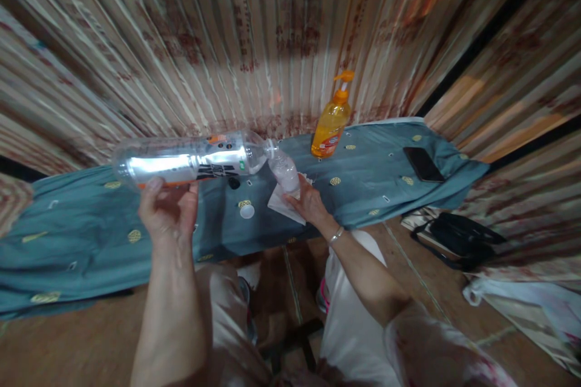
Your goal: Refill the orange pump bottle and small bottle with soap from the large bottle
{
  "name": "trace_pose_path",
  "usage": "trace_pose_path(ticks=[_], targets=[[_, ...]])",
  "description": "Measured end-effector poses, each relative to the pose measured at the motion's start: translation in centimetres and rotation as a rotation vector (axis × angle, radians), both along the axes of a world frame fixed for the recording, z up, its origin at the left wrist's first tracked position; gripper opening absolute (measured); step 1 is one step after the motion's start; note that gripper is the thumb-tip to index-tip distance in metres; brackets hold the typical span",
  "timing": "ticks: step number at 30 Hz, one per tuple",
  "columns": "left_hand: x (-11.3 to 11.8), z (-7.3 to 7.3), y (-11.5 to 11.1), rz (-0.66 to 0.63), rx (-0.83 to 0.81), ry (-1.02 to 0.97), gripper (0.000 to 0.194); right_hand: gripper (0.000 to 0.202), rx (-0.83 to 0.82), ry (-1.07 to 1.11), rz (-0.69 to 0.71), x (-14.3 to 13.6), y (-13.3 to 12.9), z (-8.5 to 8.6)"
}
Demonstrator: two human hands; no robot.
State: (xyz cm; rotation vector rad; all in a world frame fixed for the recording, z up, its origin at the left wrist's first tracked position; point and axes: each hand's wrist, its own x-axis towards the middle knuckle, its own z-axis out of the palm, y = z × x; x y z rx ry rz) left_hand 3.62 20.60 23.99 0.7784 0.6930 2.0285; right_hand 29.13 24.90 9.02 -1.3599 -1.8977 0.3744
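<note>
My left hand (167,208) is wrapped under a large clear plastic bottle (181,160) with a silver and orange label, held on its side above the table. Its neck points right and meets the mouth of a small clear plastic bottle (284,170). Around the lower end of that tilted small bottle my right hand (307,198) is closed. White paper or a cloth (285,205) shows beneath the right hand; whether the hand touches it is unclear. A white bottle cap (247,211) and a dark cap (233,183) lie on the table below the large bottle.
A teal patterned cloth (363,187) covers the narrow table. Toward the back stands an orange pump bottle (331,124), and a black phone (423,164) lies at the right. A black bag (463,236) sits low at the right. A striped curtain (272,42) hangs behind.
</note>
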Motion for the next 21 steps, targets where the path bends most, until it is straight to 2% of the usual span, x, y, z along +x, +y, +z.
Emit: trace_pose_path(ticks=[10,21], targets=[[-0.01,-0.04,0.0,-0.006,0.011,-0.015,0.044,0.07,-0.042,-0.024,0.009,0.02,-0.31,0.8],[0.11,0.18,-0.05,0.011,-0.006,-0.018,0.045,0.068,-0.029,-0.012,0.013,-0.02,-0.22,0.64]])
